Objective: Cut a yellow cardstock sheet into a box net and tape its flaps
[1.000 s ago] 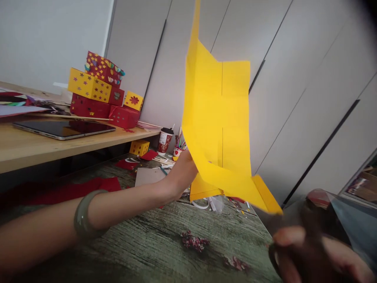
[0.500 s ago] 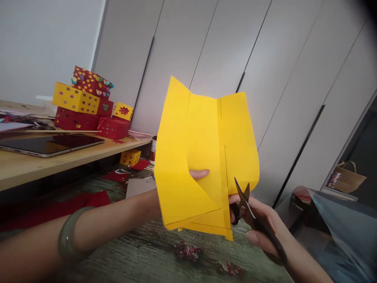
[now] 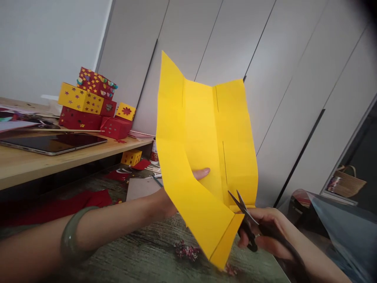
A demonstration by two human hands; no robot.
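Yellow creased paper (image 3: 203, 137), left hand (image 3: 188, 179) pinching it, right hand (image 3: 265, 232) gripping scissors (image 3: 246, 220).

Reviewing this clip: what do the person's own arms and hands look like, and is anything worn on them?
Both arms are bare, with no sleeves or gloves in view. The left hand has a thick, smooth grey-green bangle around its forearm near the wrist. The right hand shows no ring, watch or bracelet on the part in view. Neither hand carries any visible marking.
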